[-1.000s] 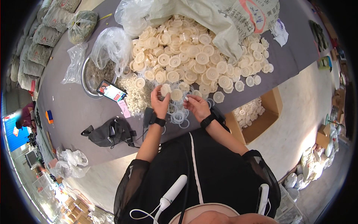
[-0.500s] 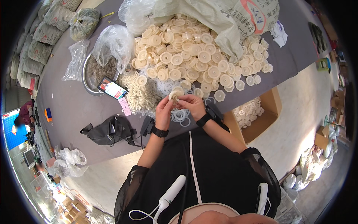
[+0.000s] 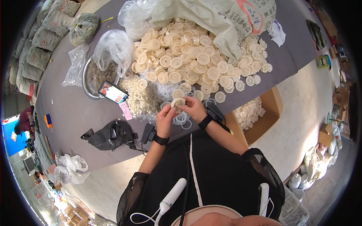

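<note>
Both of my hands meet over the table's near edge around one cream plastic disc (image 3: 177, 101) with a raised centre. My left hand (image 3: 164, 118) pinches its near left side, fingertips closed. My right hand (image 3: 194, 109) grips its right side, with the thumb on the face near the centre. Just beyond lies a large heap of similar cream discs (image 3: 203, 58). Clear rubbery rings (image 3: 181, 119) lie under and beside my hands. To their left is a pile of small cream pieces (image 3: 141, 96). Whether a small part sits in the disc's centre is too small to tell.
A cardboard box (image 3: 271, 101) holding cream parts stands below the table edge at right. On the table are a phone (image 3: 112, 92), pink slip (image 3: 125, 110), metal bowl (image 3: 86, 79), black bag (image 3: 109, 136) and woven sack (image 3: 226, 22). A person (image 3: 25, 119) is at far left.
The disc between my fingers has tilted, showing more of its face. My right thumb now rests on it, and my hands have shifted slightly. The whole view has moved a little.
</note>
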Motion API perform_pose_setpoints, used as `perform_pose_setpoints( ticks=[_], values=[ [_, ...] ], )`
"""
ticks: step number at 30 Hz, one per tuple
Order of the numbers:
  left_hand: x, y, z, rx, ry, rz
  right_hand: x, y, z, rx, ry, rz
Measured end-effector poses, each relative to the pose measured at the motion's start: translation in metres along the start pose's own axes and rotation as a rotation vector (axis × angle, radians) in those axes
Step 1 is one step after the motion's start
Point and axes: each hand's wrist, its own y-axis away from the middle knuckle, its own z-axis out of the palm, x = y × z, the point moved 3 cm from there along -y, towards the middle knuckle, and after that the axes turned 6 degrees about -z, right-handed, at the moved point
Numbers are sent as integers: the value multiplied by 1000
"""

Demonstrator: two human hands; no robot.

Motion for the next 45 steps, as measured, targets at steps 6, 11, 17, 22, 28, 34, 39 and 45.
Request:
perform_pose_setpoints(
  ticks=[6,11,17,22,28,34,39,45],
  values=[
    [4,8,3,25,-14,34,16,-2,-1,-43,7,-15],
    [-3,11,-16,117,-365,252,24,2,2,-80,-70,147],
    [-22,10,-100,542,-83,122,35,12,-1,133,-373,450],
    [-72,18,-228,943,-176,94,39,11,0,84,-534,472],
    [-41,14,-199,733,-1205,257,36,6,2,99,-444,422],
    [-35,18,-195,728,-1394,250,31,6,7,60,-250,309],
    [-30,22,-204,798,-1301,296,28,7,7,53,-264,283],
    [-31,20,-186,611,-1575,339,25,9,12,63,-210,269]
  ],
)
